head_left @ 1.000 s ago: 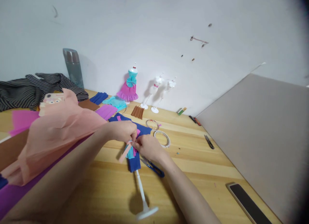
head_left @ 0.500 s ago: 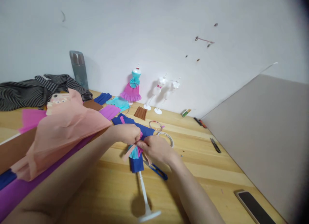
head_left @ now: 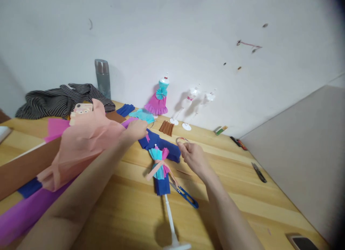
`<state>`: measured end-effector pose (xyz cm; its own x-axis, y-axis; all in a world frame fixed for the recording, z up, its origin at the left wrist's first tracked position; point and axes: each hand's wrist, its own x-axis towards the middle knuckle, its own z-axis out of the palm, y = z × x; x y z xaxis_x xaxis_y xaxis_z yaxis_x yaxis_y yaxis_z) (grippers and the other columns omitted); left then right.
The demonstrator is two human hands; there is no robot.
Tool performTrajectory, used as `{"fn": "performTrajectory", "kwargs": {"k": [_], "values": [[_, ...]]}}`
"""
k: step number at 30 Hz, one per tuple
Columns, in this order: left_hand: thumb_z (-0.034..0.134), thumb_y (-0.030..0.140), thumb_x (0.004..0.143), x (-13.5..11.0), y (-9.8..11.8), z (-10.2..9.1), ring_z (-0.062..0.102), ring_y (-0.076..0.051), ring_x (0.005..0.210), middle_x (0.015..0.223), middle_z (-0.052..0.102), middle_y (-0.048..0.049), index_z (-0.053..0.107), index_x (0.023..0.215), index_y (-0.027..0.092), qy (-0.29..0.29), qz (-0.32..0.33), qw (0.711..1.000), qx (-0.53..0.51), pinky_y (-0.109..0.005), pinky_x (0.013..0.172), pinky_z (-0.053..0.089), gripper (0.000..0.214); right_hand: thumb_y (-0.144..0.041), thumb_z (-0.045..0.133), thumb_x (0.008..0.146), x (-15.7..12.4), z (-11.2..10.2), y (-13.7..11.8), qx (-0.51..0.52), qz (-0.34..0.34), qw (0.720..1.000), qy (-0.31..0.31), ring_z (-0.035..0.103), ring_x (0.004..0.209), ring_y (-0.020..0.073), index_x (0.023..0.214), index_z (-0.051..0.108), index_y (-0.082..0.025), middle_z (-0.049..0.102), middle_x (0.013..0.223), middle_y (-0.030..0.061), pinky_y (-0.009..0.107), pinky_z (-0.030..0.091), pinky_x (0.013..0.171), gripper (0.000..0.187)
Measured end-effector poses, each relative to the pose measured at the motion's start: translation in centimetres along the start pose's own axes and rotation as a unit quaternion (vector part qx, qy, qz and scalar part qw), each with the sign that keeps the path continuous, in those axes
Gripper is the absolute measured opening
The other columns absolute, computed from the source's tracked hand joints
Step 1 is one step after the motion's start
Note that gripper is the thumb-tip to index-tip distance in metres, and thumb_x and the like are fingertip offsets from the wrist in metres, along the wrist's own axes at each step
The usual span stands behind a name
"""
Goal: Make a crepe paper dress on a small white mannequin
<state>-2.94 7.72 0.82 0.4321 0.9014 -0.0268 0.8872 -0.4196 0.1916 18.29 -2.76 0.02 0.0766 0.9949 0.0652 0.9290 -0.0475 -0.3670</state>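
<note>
Left hand (head_left: 137,130): fingers bent, tips pointing away and down over the blue cloth (head_left: 168,148) and a purple piece (head_left: 126,122). Underside hidden; cannot tell how far closed it is, or whether anything is held.

Right hand (head_left: 192,154): thumb and forefinger drawn together at the near edge of a thin ring (head_left: 182,139), which is partly covered. Other fingers curled in. Whether the ring is gripped or only touched cannot be told.

Small dress form (head_left: 170,214): on the worktop (head_left: 129,214), between the forearms, apart from both hands. Its white post and base point toward the wearer; cannot tell if it stands or lies. It wears a blue skirt (head_left: 162,186) with turquoise pleats (head_left: 156,154) and pink pleats (head_left: 165,153) above. A peach strip (head_left: 154,170) crosses the waist, one tail to the lower left, the other running lower right to the blue-handled snips (head_left: 188,198).

Behind, near the wall: a second dress form in turquoise and magenta (head_left: 159,99), two bare-skirted white forms (head_left: 193,92), and a brown pleated piece (head_left: 166,128).
</note>
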Motion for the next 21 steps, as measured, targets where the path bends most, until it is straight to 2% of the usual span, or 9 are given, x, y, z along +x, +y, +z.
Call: {"fn": "performTrajectory", "kwargs": {"k": [3,6,9,13,21], "values": [[0.047,0.033,0.087,0.5,-1.4,1.3,0.058,-0.037,0.109,0.117,0.061,-0.0258,0.065,0.108,0.008,0.032,-0.094,0.995,0.017,-0.044,0.085,0.046,0.038,-0.050,0.030,0.093,0.4,0.2,0.6,0.011,0.010,1.000,0.022,0.038,0.045,0.0124,0.049,0.035,-0.022,0.041,0.045,-0.0015,0.026,0.025,0.049,0.052],[0.042,0.040,0.090,0.8,-1.7,2.8,0.049,-0.041,0.119,0.130,0.051,-0.0283,0.056,0.123,0.005,0.069,-0.135,0.988,0.027,-0.052,0.092,0.042,0.050,-0.050,0.033,0.092,1.1,-0.1,1.3,-0.008,0.038,0.999,0.031,0.039,0.046,0.0121,0.049,0.035,-0.022,0.040,0.045,-0.0020,0.026,0.024,0.049,0.051],[0.045,0.041,0.090,1.2,-1.7,4.3,0.041,-0.039,0.126,0.138,0.045,-0.0255,0.051,0.129,0.008,0.090,-0.131,0.987,0.030,-0.051,0.098,0.037,0.052,-0.048,0.036,0.091,1.6,-0.5,1.9,-0.030,0.071,0.997,0.030,0.041,0.047,0.0129,0.049,0.040,-0.021,0.042,0.046,-0.0011,0.026,0.024,0.049,0.050],[0.045,0.041,0.089,1.9,-2.0,5.9,0.042,-0.040,0.124,0.132,0.050,-0.0257,0.054,0.125,0.007,0.089,-0.119,0.988,0.033,-0.054,0.097,0.035,0.049,-0.042,0.041,0.090,2.0,-0.5,2.7,-0.061,0.099,0.993,0.013,0.045,0.050,0.0139,0.052,0.051,-0.019,0.051,0.050,0.0023,0.026,0.025,0.050,0.046],[0.033,0.039,0.093,1.9,-2.0,7.8,0.037,-0.042,0.125,0.134,0.046,-0.0284,0.053,0.125,0.006,0.126,-0.116,0.984,0.051,-0.056,0.097,0.029,0.050,-0.039,0.050,0.086,2.0,1.1,2.8,-0.089,0.067,0.993,-0.046,0.046,0.051,0.0130,0.055,0.058,-0.018,0.059,0.057,0.0041,0.026,0.025,0.050,0.039]]}}
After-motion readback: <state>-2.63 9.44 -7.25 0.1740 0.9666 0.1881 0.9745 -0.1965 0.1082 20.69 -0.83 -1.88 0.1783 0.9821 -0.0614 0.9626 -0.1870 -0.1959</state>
